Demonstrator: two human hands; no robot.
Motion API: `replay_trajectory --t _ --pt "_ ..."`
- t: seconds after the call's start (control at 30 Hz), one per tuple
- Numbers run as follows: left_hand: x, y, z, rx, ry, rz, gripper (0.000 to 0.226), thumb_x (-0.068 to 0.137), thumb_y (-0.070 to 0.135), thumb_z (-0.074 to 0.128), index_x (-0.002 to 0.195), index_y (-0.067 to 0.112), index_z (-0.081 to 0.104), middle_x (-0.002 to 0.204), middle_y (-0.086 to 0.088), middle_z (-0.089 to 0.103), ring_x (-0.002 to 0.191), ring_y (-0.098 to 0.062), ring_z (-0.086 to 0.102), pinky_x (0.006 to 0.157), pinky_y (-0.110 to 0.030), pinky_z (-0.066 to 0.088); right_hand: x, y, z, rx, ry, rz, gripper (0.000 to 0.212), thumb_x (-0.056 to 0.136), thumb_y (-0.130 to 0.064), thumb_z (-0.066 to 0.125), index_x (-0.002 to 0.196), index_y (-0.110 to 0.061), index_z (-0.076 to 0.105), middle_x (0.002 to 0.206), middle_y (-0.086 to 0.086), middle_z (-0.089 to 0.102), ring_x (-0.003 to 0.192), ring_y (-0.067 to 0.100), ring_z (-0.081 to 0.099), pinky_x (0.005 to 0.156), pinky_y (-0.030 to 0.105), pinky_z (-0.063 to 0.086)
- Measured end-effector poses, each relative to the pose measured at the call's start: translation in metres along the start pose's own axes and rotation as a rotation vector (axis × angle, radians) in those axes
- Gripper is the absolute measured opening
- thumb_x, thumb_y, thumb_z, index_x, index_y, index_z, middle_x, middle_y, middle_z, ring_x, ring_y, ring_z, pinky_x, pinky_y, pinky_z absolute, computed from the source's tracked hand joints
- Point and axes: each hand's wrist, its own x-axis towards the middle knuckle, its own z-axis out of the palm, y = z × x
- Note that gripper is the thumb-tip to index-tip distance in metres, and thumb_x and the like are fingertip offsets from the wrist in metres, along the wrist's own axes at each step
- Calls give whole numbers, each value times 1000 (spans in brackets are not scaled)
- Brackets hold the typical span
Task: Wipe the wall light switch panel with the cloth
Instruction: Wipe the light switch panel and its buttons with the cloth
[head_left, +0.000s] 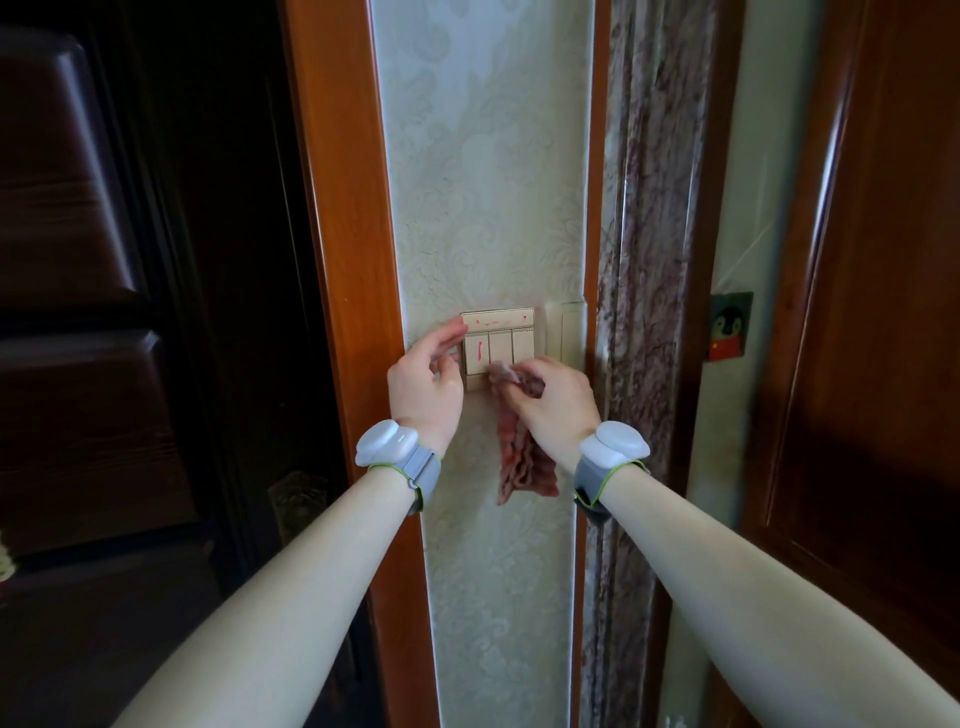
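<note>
I see the right hand (558, 402) pinching the cloth (522, 457) against the panel's (498, 343) lower edge; left hand (428, 379) half-curled, empty, fingertips at the panel's left edge. 3 rockers, red smears.

We see the switch panel (500, 343) set flat in the patterned wall: a cream plate with three upright rocker keys side by side. Red smears run along its top strip, and one red streak marks the left key. Our cloth (521, 460) is pinkish and ribbed; its bunched upper end presses against the panel's lower edge, and the rest hangs down the wall below.
</note>
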Motion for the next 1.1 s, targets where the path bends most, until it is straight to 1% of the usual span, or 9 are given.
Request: replay_trajectory --t 0.13,0.23,0.3,0.4,0.6,0.7,0.9,0.97,1.1 --pt "-1 2 1 5 2 -2 48 84 -12 41 114 14 70 108 12 68 105 -7 67 98 -32 53 12 -5 -5 43 173 50 40 87 -44 58 65 -12 50 61 -1 42 59 19 40 55 35 36" --pt "0 1 1 -1 7 -7 48 84 -11 41 114 14 70 108 11 69 105 -6 67 98 -31 53 23 -14 -10 95 229 71 39 89 -40 63 65 -12 52 62 -3 38 56 15 33 53 30 27" --pt "-1 0 1 2 -1 -4 47 85 -10 41 114 14 69 110 11 69 106 -7 67 98 -33 53 28 -16 -10 90 217 71 31 89 -39 64 71 -15 58 65 -2 48 57 13 41 54 28 33" --pt "0 -1 0 0 -3 5 47 84 -10 41 113 13 70 113 7 70 107 -8 67 98 -34 53 31 -18 -4 81 201 69 30 89 -40 61 81 -11 66 74 7 60 67 23 53 62 37 42" --pt "0 -1 1 9 11 28 47 82 -8 40 110 14 71 117 -1 71 104 -11 69 97 -32 54 28 -19 3 32 181 80 28 89 -32 61 71 -12 56 68 7 51 64 26 48 60 40 40" --pt "0 -2 0 13 10 40 46 81 -6 40 108 14 71 117 2 71 103 -10 69 96 -33 54 18 -16 5 14 115 50 17 88 -32 62 79 -18 64 76 2 59 71 22 55 65 36 45" --pt "-1 0 1 -1 17 5 47 83 -10 41 108 15 72 112 11 69 104 -10 68 98 -32 53 -8 -2 9 2 -63 21 27 85 -44 58 97 -24 72 93 -2 70 89 21 65 80 39 53" --pt "-1 0 1 -5 9 4 47 83 -10 40 108 15 72 111 12 69 104 -9 68 98 -33 53 -13 1 6 23 -58 32 34 83 -49 54 99 -26 73 95 -5 71 91 18 66 82 36 53" --pt "-1 -1 1 -25 7 -10 48 83 -11 39 108 15 71 115 3 71 105 -8 68 98 -35 53 -10 1 0 79 -4 91 21 87 -39 64 95 -22 74 89 -2 72 86 17 67 79 36 54"
